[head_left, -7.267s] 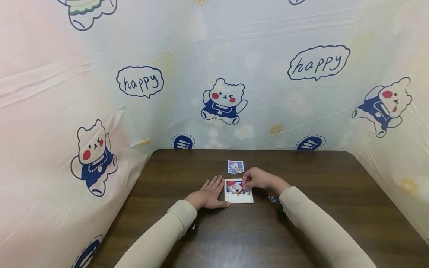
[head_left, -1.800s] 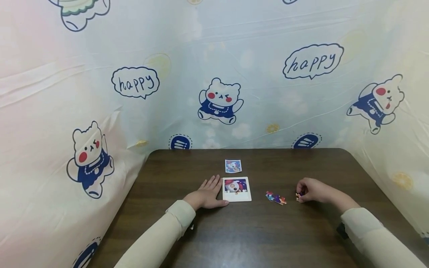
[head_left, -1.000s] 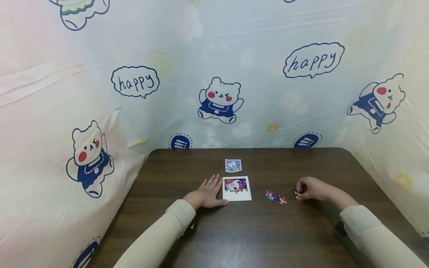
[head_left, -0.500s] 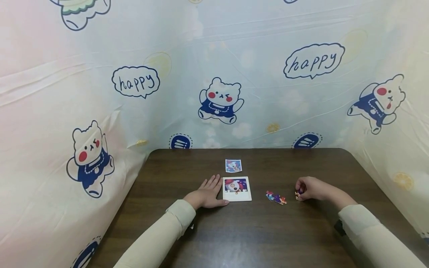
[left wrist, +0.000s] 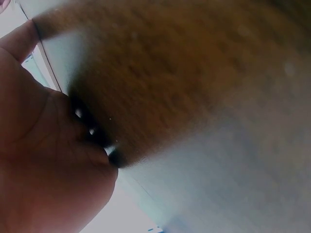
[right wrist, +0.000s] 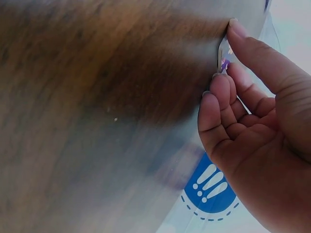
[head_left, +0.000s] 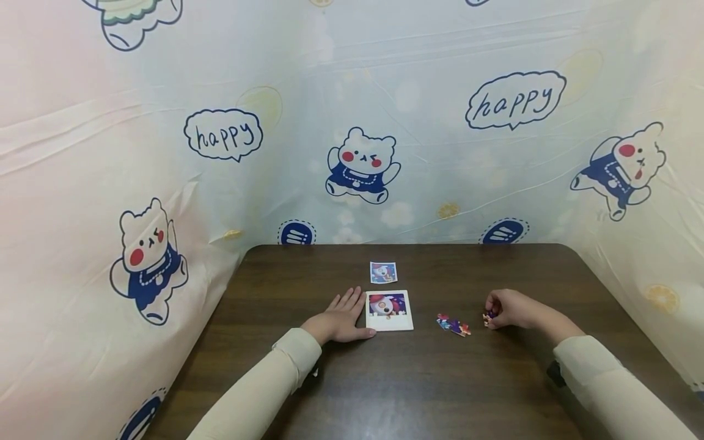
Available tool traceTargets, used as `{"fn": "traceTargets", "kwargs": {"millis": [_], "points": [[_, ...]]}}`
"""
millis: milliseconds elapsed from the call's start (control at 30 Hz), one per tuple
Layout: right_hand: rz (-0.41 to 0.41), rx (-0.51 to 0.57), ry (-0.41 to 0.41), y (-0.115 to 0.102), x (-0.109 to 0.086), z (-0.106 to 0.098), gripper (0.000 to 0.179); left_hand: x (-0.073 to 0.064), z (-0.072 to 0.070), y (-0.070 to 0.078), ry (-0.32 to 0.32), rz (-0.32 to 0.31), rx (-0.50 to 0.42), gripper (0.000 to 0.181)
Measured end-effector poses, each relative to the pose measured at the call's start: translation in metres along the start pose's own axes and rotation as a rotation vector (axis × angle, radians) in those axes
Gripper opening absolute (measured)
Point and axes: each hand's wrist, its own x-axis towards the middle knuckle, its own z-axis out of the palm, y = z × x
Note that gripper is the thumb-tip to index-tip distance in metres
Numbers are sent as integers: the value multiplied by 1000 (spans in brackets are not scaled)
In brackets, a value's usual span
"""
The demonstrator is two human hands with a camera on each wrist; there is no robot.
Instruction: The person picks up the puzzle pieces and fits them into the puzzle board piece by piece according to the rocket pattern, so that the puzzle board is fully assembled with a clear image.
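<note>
Left of the puzzle frame point(head_left: 389, 323), my left hand point(head_left: 338, 321) lies spread, probably bracing it; right of it, past loose pieces point(head_left: 453, 325), my right hand point(head_left: 513, 309) pinches one piece point(head_left: 487, 318)

**Glossy wood, wrinkled cloth**

The lower-frame desk point(head_left: 418, 379) looks like smooth, glossy wood; the backdrop point(head_left: 429, 183) above, creased cloth. Sleeves point(head_left: 255, 382) at lower left and right are matt fabric. Near centre, the white-bordered board point(head_left: 388, 324) looks matt, the picture sheet point(head_left: 383, 272) papery.

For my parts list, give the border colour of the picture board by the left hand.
The picture board's border is white, clearest in the head view.
</note>
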Motion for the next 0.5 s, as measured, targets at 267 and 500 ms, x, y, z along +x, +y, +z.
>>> {"fn": "traceTargets", "kwargs": {"millis": [267, 500], "points": [[-2, 45, 9, 0, 0, -1, 31, 7, 7, -5, 1, 1, 11, 112], [-39, 113, 24, 3, 0, -8, 15, 14, 12, -10, 6, 1, 21, 115]]}}
